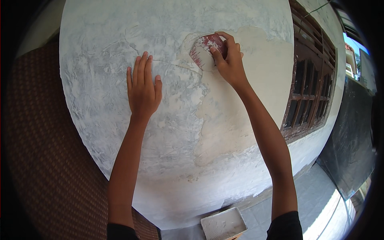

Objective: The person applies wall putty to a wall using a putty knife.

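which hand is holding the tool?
The right hand: it grips the red pad against the wall. The left hand lies flat, empty.

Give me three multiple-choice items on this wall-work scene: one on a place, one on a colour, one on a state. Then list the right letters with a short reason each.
1. Where is the tray?
A. On the floor below the wall
B. On the window sill
C. In the left hand

2. What colour is the pad under the right hand?
A. Green
B. Dark red, dusted white
C. Yellow

3. How does the left hand lie?
A. Clenched in a fist
B. Gripping a brush
C. Flat and open against the wall

Answers:
1 A: the tray sits at the bottom of the view, at the wall's foot.
2 B: dark red shows between white smears.
3 C: the fingers are stretched out, palm on the plaster, holding nothing.
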Tool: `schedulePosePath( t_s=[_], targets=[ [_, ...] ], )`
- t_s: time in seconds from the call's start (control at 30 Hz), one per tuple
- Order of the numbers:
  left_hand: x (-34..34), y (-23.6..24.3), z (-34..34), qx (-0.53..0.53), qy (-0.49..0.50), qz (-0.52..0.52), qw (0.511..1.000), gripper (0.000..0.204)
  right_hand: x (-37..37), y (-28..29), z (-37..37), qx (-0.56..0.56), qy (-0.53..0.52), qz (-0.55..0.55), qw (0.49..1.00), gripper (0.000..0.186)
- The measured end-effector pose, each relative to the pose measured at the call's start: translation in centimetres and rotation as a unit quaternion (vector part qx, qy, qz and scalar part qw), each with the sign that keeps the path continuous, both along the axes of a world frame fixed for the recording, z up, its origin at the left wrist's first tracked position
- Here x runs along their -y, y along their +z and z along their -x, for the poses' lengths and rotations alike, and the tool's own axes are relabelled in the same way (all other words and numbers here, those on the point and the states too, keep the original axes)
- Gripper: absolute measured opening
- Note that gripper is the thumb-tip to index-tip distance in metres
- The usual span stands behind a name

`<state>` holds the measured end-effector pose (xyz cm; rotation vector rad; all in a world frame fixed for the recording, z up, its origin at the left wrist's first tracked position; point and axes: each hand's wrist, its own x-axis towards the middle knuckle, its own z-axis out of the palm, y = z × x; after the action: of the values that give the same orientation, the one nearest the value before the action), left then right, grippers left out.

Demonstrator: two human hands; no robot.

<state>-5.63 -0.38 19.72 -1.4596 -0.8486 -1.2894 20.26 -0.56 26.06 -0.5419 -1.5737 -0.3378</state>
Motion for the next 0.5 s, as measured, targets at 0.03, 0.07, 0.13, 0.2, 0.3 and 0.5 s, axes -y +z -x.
schedulePosePath(
  t_s=[0.03,0.07,0.13,0.2,0.3,0.5],
  targets=[
    [0.0,0.0,0.0,0.000,0.001,0.001,1.000,0.052,-0.4,-0.1,0.0,-0.002,-0.039,-0.019,0.999,0.044],
    [-0.1,0.0,0.0,-0.001,0.000,-0.002,1.000,0.052,-0.8,-0.1,0.0,-0.004,-0.079,-0.037,0.996,0.044],
    [-0.3,0.1,0.0,-0.003,0.000,-0.004,1.000,0.052,-1.2,0.1,0.0,-0.004,-0.095,-0.055,0.994,0.044],
    [-0.4,0.0,0.1,-0.002,0.006,-0.004,1.000,0.052,-1.4,0.3,0.0,-0.004,-0.110,-0.071,0.991,0.044],
    [-0.3,0.1,0.0,-0.005,-0.002,0.001,1.000,0.053,-1.6,0.6,-0.6,-0.022,-0.126,-0.068,0.990,0.044],
    [-0.1,0.0,0.0,-0.001,-0.002,0.000,1.000,0.053,-0.1,1.2,-2.4,-0.216,0.107,-0.045,0.969,0.045]
  ],
)
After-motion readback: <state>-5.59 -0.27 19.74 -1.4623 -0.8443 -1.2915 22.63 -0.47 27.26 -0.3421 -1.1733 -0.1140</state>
